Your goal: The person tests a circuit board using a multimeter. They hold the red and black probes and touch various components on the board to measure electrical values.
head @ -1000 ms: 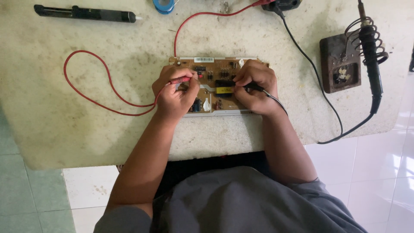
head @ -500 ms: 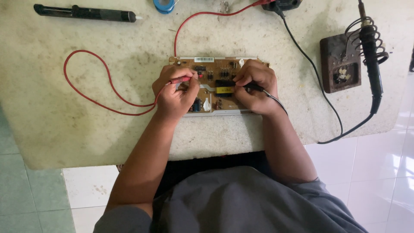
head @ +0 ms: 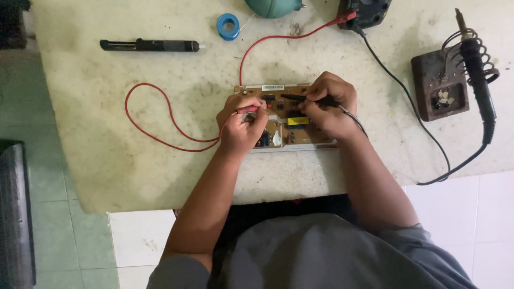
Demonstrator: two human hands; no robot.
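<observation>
Resting flat near the front edge of the stained pale stone worktop [head: 134,160], the brown rectangular printed circuit board [head: 286,120] lies between both hands. The left hand [head: 241,126] is closed in a pen grip on the slim red test probe [head: 251,108], tip down on the board's left part. The right hand [head: 329,104] is closed the same way on the slim black test probe [head: 305,98], tip on the board's upper middle.

Handling, as judged: the board looks light, stiff and thin, with fragile upright components, including a yellow-taped block [head: 297,121]. Take hold by the bare edges only, never by the parts. The probes look light and rigid; grip the insulated shafts, clear of the metal tips.

The thin red lead [head: 160,131] loops loosely across the worktop and will drag. The black lead [head: 396,80] runs to the dark meter [head: 367,12] at the far edge.
</observation>
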